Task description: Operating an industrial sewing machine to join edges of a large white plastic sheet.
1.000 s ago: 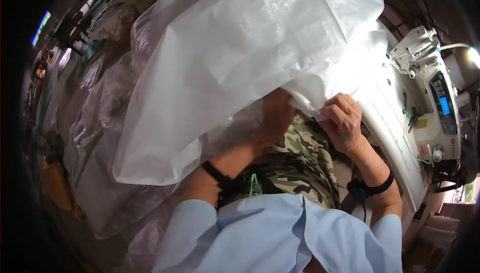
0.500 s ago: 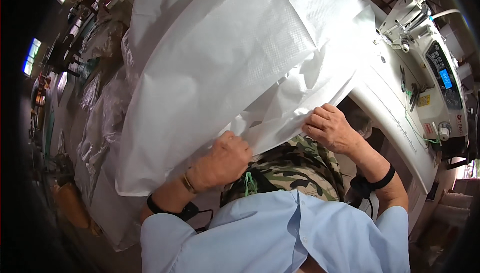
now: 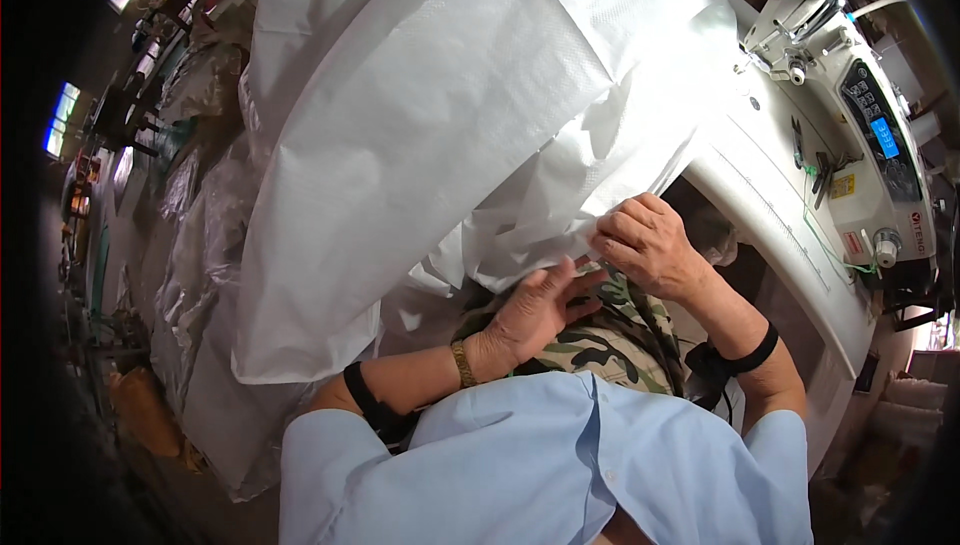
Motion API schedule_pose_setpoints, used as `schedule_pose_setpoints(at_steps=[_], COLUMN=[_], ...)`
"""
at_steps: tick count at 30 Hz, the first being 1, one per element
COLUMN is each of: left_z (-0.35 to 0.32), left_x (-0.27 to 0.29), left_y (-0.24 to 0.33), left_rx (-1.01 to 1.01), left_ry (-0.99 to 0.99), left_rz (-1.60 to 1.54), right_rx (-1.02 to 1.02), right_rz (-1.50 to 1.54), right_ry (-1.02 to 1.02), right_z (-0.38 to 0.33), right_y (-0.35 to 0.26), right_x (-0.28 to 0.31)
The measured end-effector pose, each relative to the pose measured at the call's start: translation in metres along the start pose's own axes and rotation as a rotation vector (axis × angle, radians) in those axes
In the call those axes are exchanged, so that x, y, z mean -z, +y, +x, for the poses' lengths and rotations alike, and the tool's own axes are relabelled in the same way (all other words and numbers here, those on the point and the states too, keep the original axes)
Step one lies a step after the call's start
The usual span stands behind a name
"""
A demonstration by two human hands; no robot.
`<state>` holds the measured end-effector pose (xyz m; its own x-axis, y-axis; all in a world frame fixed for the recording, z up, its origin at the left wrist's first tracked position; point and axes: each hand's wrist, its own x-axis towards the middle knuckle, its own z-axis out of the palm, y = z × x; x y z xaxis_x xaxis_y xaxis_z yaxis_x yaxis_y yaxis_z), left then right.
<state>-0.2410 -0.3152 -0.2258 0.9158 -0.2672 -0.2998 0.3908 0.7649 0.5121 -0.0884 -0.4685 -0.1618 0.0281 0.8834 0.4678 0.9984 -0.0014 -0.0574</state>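
Sheeting (image 3: 430,95), white and faintly textured, spreads in broad folds in front of the person, its near edge above the camouflage trousers (image 3: 590,350) and its right side reaching over the white bench (image 3: 790,235). That overlap probably lets the bench bear some of the bulk, sparing the hands. The right hand (image 3: 645,243) has its grip drawn together, thumb and fingers pinching the near edge, apparently to control the loose material there. The left hand (image 3: 535,310) has a slack grip, fingers parted and nothing visibly held; whether its fingertips touch the material cannot be told. Snips (image 3: 797,143) lie beside the sewing machine (image 3: 880,145), likely placed there for easy reach.
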Motion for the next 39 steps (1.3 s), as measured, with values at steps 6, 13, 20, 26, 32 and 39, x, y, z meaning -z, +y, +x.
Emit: schedule_pose_setpoints(at_steps=[6,13,20,26,32,39], left_z=[-0.005,0.002,0.001,0.012,0.022,0.022], left_x=[0.01,-0.006,-0.012,-0.017,-0.011,-0.015], left_y=[0.011,0.024,0.043,0.04,0.043,0.044], left_rx=[-0.166,-0.14,-0.034,0.048,0.144,0.113], left_ry=[0.173,0.069,-0.057,0.228,0.187,0.257], left_rz=[-0.349,-0.404,-0.425,-0.139,-0.096,-0.106], right_rx=[-0.002,0.021,0.044,0.061,0.032,-0.049], right_rz=[-0.026,-0.031,-0.034,-0.017,-0.001,-0.127], right_ry=[0.061,0.159,0.142,0.14,0.141,0.184], right_z=[-0.005,-0.005,-0.005,-0.005,-0.007,-0.016], right_y=[-0.002,-0.002,-0.002,0.0,-0.001,-0.003], right_x=[-0.006,-0.009,-0.008,-0.007,-0.008,0.012])
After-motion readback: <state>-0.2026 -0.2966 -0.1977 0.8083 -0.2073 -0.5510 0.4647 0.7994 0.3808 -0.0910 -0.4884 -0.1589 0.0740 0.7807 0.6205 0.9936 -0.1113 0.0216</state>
